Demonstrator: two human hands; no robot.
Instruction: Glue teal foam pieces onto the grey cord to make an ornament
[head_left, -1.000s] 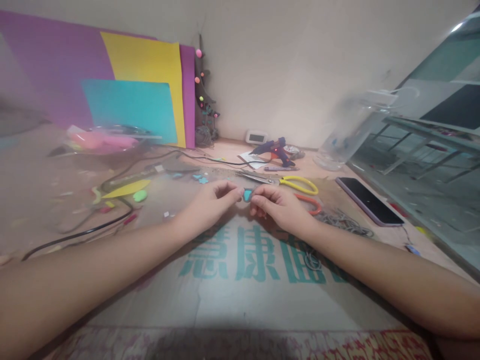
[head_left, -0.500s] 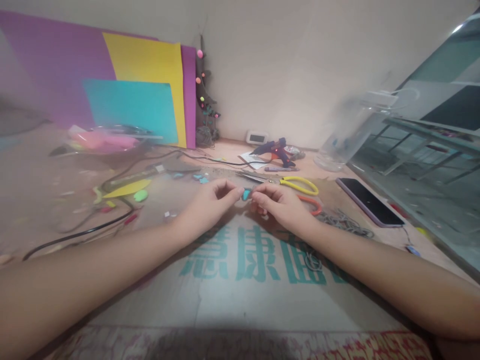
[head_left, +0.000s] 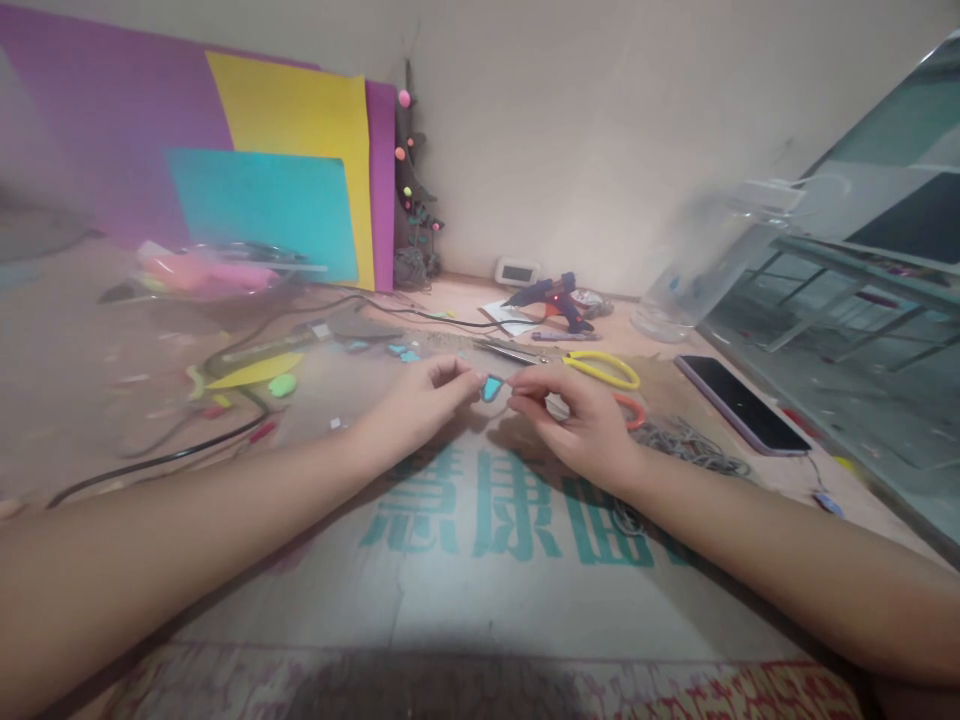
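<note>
Scrap [head_left: 491, 391], small, blue and dark-edged, raised between both hands: pinched at one side by thumb and finger of left hand [head_left: 424, 398], with thumb and fingertips of right hand [head_left: 581, 420] closed on thin dark strand [head_left: 503, 382] at its other side. Just beyond right hand, scissors [head_left: 545, 360]; farther beyond, glue gun [head_left: 551, 292]; near right wrist, tangled grey cord [head_left: 686, 447]; farther right, phone [head_left: 739, 402]; left of left hand, green blob [head_left: 283, 385]

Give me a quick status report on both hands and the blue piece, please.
Left hand pinching small blue piece. Right hand close at its other side, grip unclear. Scissors beyond, partly hidden by right hand.
</note>
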